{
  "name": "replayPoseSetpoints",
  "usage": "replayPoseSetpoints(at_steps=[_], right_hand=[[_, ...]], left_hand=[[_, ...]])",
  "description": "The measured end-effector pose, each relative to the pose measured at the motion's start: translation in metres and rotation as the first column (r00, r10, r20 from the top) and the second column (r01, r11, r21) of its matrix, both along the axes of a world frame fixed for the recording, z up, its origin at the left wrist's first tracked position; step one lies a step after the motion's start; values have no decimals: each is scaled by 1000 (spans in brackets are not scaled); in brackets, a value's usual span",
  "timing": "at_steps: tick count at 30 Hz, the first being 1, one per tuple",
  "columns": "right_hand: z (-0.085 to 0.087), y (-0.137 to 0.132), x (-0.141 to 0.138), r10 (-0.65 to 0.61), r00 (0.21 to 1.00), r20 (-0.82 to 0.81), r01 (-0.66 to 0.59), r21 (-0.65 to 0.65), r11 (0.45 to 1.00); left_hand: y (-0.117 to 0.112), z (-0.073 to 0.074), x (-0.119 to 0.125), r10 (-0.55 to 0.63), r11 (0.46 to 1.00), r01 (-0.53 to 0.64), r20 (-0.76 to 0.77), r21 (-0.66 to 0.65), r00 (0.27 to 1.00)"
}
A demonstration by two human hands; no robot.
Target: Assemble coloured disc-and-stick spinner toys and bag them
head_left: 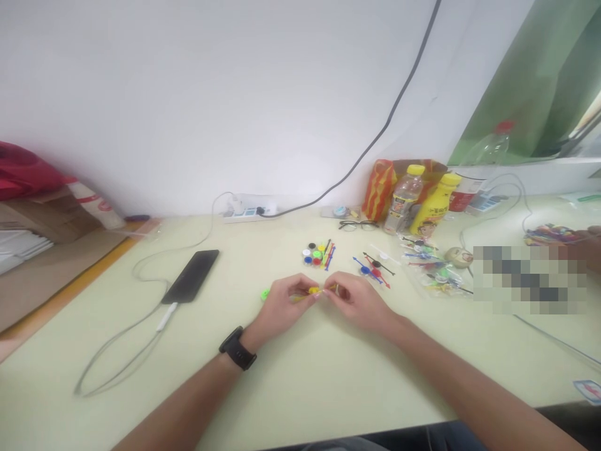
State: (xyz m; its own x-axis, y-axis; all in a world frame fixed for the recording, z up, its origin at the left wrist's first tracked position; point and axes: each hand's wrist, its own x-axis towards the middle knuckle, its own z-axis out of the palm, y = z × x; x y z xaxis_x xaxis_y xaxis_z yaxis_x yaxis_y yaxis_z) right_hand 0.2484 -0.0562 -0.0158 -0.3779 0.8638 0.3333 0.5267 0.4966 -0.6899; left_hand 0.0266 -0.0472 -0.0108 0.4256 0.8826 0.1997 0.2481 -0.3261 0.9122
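Observation:
My left hand and my right hand meet over the table, fingertips pinched on a small yellow plastic arrow spinner. Its round hub shows by the left thumb, while fingers hide much of the arrow. A green round piece lies just left of my left hand. Beyond the hands sits a group of coloured discs, with several loose arrows beside them. Spinners with blue, red and black arrows lie past my right hand.
Left of my hands, a phone is plugged into a cable. Glasses, a power strip and two bottles stand or lie along the wall. Bagged spinners are at right, near another person's hand.

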Motion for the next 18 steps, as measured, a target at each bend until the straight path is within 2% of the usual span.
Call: replayPoseSetpoints(at_steps=[18], right_hand=[[0,0,1,14,1000,3,-14,7,1000]], left_hand=[[1,1,0,6,1000,-6,-1,0,1000]])
